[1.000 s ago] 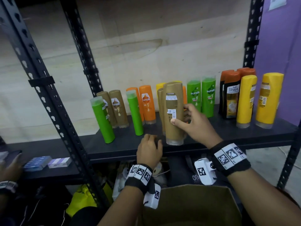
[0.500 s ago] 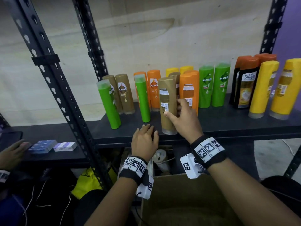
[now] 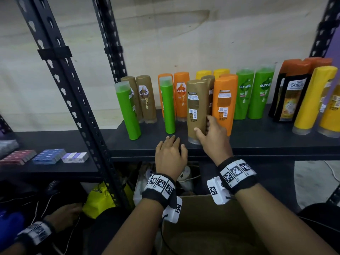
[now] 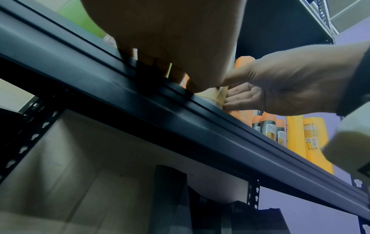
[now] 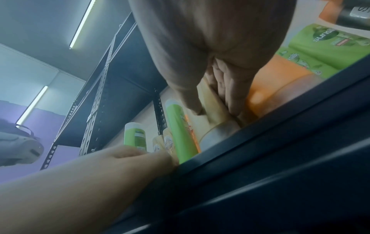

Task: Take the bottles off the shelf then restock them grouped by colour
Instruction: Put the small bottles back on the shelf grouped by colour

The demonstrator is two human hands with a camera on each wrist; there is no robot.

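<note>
Restocking stage, judged from the mixed row: my right hand (image 3: 211, 134) gripped the tall gold-brown plastic shampoo bottle (image 3: 196, 107) low on its body, thumb in front and fingers curled behind, the bottle upright at the front edge of the black metal shelf (image 3: 257, 142); my left hand (image 3: 170, 155) lay flat on that edge, fingers straight and holding nothing. Two more brown bottles (image 3: 146, 100) stood far left, a fourth behind the held one, so brown was not yet grouped; the slim green tube-shaped bottles (image 3: 127, 111) stood apart from the broad green Sunsilk bottles (image 3: 253, 94), and orange bottles (image 3: 223, 102) were split likewise. I judged most sorting still ahead. The open cardboard box (image 3: 206, 227) below was cut off, its contents indistinct; the yellow bottles (image 3: 311, 100) ran out of frame, and both wrist views were largely blocked by palms
</note>
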